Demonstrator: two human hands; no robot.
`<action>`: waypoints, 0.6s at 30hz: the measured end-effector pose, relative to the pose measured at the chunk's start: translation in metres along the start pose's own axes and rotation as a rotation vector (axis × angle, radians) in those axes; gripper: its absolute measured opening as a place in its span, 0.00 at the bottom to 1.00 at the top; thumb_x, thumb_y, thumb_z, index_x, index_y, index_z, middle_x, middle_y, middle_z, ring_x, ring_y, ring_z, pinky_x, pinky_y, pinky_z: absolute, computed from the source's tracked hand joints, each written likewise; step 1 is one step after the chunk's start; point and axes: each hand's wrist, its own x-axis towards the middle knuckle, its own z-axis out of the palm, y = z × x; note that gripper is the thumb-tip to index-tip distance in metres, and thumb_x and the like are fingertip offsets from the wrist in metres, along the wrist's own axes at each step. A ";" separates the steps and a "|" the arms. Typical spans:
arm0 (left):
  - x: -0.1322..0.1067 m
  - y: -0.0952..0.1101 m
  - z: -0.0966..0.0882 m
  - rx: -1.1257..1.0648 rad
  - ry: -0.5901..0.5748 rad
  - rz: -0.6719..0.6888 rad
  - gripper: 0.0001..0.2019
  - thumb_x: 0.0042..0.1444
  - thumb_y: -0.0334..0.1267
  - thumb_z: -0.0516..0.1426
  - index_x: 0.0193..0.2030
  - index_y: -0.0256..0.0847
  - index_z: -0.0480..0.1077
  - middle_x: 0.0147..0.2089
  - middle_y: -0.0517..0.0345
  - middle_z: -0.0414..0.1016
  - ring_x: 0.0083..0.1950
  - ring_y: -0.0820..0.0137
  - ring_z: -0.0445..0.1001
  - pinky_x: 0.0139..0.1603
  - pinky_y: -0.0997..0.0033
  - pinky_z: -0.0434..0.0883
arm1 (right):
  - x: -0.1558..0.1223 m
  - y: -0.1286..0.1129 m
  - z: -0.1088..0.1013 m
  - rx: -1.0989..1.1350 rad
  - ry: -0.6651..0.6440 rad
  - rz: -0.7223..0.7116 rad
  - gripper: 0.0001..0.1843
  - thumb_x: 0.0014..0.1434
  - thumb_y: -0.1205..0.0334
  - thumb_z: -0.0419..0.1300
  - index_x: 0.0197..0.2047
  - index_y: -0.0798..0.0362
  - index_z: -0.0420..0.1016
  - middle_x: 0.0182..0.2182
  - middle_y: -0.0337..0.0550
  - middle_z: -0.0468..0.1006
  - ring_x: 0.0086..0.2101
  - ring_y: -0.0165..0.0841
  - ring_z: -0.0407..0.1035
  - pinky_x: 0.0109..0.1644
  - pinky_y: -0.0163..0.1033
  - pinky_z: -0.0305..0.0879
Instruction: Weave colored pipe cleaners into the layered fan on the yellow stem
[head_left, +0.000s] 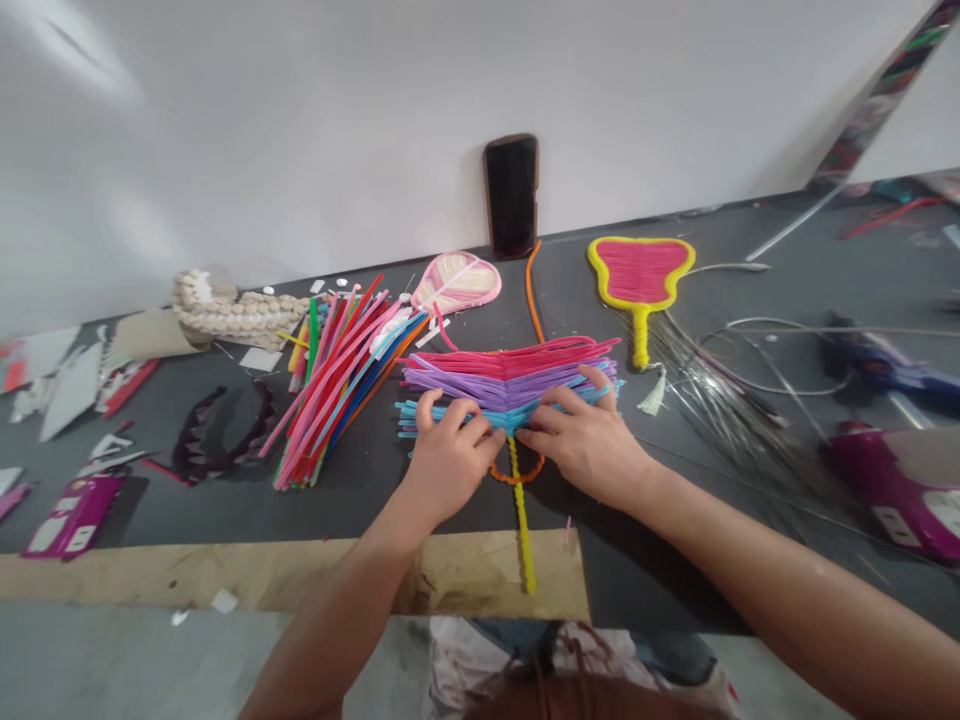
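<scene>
A layered bundle of chenille pipe cleaners (510,385) lies on the dark table in pink, purple and blue bands, fanning out to both sides. My left hand (450,458) grips its near left part, with fingers over the blue strands. My right hand (581,440) holds the near right part, its fingers spread across the blue and purple. Below the bundle, a yellow pipe-cleaner stem (521,510) runs toward me, and an orange loop (516,476) curves beneath my hands. Part of both is hidden under the bundle and my hands.
A heap of loose multicoloured pipe cleaners (337,390) lies to the left. Behind stand a pink-and-yellow woven fan (641,280), a cream-and-pink fan (456,283) and a phone (511,195) against the wall. Thin wires (720,400) and a blue glue gun (870,360) lie right.
</scene>
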 end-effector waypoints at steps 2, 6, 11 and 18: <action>0.000 0.001 -0.001 0.009 -0.016 0.011 0.12 0.66 0.32 0.50 0.41 0.44 0.75 0.35 0.57 0.78 0.47 0.63 0.68 0.58 0.45 0.51 | 0.000 0.000 -0.001 -0.001 -0.004 0.004 0.10 0.61 0.67 0.60 0.39 0.44 0.81 0.30 0.37 0.78 0.43 0.37 0.62 0.63 0.56 0.37; 0.000 0.002 -0.002 0.038 -0.019 0.028 0.12 0.66 0.32 0.50 0.40 0.42 0.75 0.33 0.56 0.77 0.46 0.63 0.69 0.58 0.46 0.53 | -0.002 0.001 -0.003 -0.019 -0.018 0.010 0.11 0.61 0.67 0.60 0.40 0.43 0.81 0.30 0.37 0.78 0.43 0.36 0.63 0.63 0.56 0.37; -0.001 0.003 0.000 0.044 -0.031 0.049 0.11 0.64 0.32 0.51 0.46 0.44 0.74 0.35 0.55 0.77 0.47 0.61 0.69 0.58 0.44 0.54 | -0.004 0.001 -0.005 -0.042 -0.037 0.024 0.12 0.61 0.68 0.60 0.41 0.41 0.81 0.32 0.37 0.78 0.43 0.37 0.63 0.64 0.59 0.33; -0.002 0.006 0.003 0.053 -0.020 0.035 0.12 0.63 0.29 0.52 0.46 0.46 0.75 0.35 0.55 0.75 0.46 0.61 0.69 0.57 0.44 0.56 | -0.005 0.016 -0.007 -0.064 0.000 0.048 0.15 0.61 0.70 0.58 0.39 0.40 0.82 0.32 0.36 0.79 0.42 0.37 0.63 0.63 0.61 0.31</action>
